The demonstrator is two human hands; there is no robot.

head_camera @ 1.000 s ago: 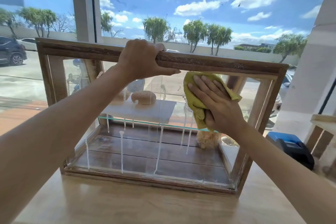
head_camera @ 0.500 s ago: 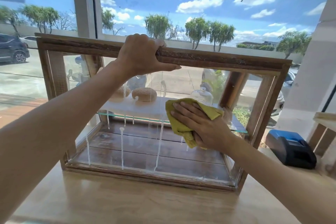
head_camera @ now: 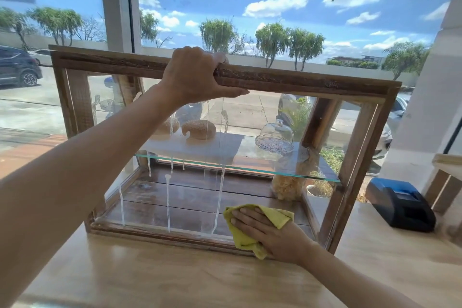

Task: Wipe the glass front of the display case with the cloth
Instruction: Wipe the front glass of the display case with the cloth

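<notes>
A: Setting and support surface?
B: A large window gives onto a street with trees and parked cars. In front of it runs a light wooden counter.

A: Largest item on the counter?
B: A wooden-framed display case, standing upright. Its glass front carries several white liquid streaks running down toward the bottom rail. Inside, a glass shelf carries two bread loaves at left and a small glass dome at right. A jar stands on the case floor beneath the shelf.

A: Other equipment?
B: A black and blue receipt printer sits on the counter just right of the case.

A: Hand states?
B: The left hand is closed over the case's top rail, fingers wrapped behind it, thumb along the front. The right hand lies flat, fingers extended, pressing the yellow cloth against the lower right corner of the glass front, where the cloth overlaps the bottom rail.
</notes>
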